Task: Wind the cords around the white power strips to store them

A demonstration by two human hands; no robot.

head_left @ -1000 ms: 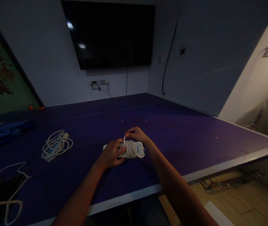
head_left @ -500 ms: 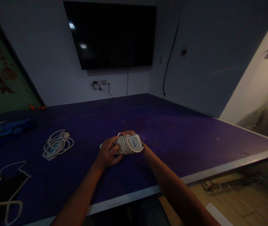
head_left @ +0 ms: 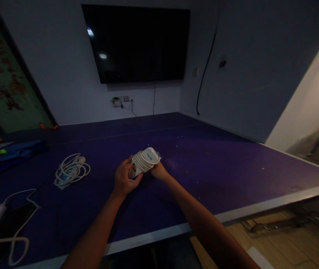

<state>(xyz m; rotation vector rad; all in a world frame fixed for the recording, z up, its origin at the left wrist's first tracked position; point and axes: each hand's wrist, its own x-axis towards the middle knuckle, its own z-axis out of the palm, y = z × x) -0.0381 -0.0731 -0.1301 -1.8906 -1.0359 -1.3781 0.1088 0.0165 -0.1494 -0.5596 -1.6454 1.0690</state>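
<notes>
A white power strip (head_left: 149, 154), its white cord wound round the middle in several turns, is held over the near part of the purple table (head_left: 221, 175). Blue lettering shows on its right end. My left hand (head_left: 123, 178) is closed on the left end, with the thumb along the lower side. At the right end, my right hand (head_left: 159, 171) grips from behind and below; most of its fingers are hidden by the strip and cord. The strip slants, its lettered end farther away and higher.
Left of my hands lies a loosely coiled white cable (head_left: 72, 171). A dark flat device (head_left: 11, 228) and another white cable are at the near left, with blue cloth (head_left: 19, 151) behind. A television (head_left: 139, 45) hangs on the far wall.
The power strip has moved slightly left and away, and its lettered end has tilted upward. My right hand has shifted from the far side to below the right end.
</notes>
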